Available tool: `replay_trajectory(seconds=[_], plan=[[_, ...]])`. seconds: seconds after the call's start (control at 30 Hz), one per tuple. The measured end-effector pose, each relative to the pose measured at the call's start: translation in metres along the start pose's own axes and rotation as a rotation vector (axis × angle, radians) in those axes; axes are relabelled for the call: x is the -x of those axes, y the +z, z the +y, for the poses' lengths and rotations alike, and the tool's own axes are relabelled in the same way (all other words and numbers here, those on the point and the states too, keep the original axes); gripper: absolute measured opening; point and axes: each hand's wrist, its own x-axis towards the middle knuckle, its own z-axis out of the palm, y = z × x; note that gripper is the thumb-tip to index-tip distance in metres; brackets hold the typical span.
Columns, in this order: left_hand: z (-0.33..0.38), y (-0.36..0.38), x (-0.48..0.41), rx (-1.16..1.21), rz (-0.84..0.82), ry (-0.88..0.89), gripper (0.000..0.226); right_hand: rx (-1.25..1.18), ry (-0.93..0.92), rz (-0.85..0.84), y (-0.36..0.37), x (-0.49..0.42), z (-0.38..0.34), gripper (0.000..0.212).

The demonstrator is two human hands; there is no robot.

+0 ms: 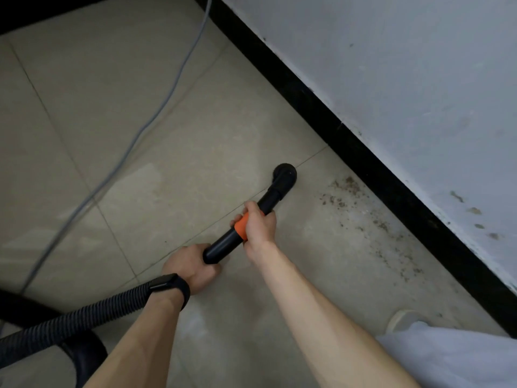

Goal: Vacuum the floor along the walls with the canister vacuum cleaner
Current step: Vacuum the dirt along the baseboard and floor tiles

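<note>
Head view of floor cleaning beside a wall. A black vacuum wand is held by both hands and is angled down and away from the person toward the wall. The right hand is clamped around the wand at its orange collar, the fingers curled over the top of the tube. The left hand is closed around the rear end of the wand, where the ribbed black hose is joined; a black wristband device is worn on that wrist. The hose is led back to the lower left, where a dark rounded form, cut off by the frame edge, cannot be identified with certainty. The round black nozzle is set on the beige tiled floor, on a grout line, near the black skirting board but not touching it. A scatter of brown debris is seen on the tiles between the nozzle and the skirting board and is spread along the foot of the pale, marked wall. A grey cable is laid across the floor to the left, well apart from the nozzle. At the lower right, a pale shoe tip and white fabric are visible.
</note>
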Motion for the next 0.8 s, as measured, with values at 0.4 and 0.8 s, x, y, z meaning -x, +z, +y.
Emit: replay_trajectory(seconds=[0.4,0.8], plan=[[0.009,0.027,0.030,-0.155,-0.082,0.168,0.015,-0.207,0.009,0.154,-0.064,0.025,0.016,0.017],[0.021,0.030,0.032,-0.123,-0.092,0.145,0.014,-0.207,-0.018,0.145,-0.070,0.027,0.015,0.019]])
